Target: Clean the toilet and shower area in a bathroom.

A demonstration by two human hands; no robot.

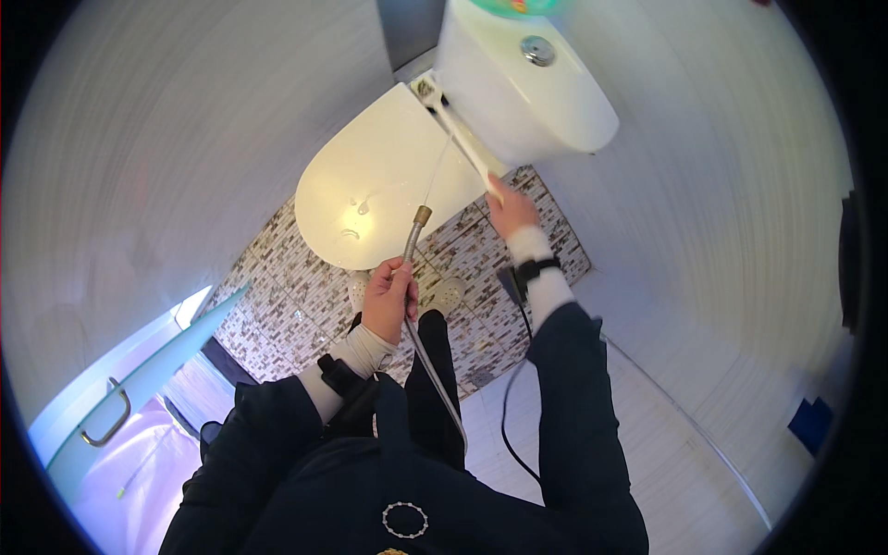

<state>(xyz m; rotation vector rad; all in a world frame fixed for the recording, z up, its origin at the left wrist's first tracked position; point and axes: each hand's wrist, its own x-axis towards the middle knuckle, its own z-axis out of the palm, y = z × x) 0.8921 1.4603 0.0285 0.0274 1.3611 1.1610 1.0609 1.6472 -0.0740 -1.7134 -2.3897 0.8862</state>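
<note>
My left hand is closed round a flexible metal hose just below its brass end fitting. A thin stream of water runs from the fitting toward the back of the toilet lid. The lid is down, white and wet, with water patches near its front. My right hand grips the end of a white long-handled brush. Its head rests at the far hinge corner, between the lid and the cistern; the bristles are too small to make out clearly.
A round chrome flush button tops the cistern, with a green container behind it. Pale walls stand close on both sides. Brown-and-white mosaic tiles cover the floor. A pale green door with a metal handle stands at the lower left.
</note>
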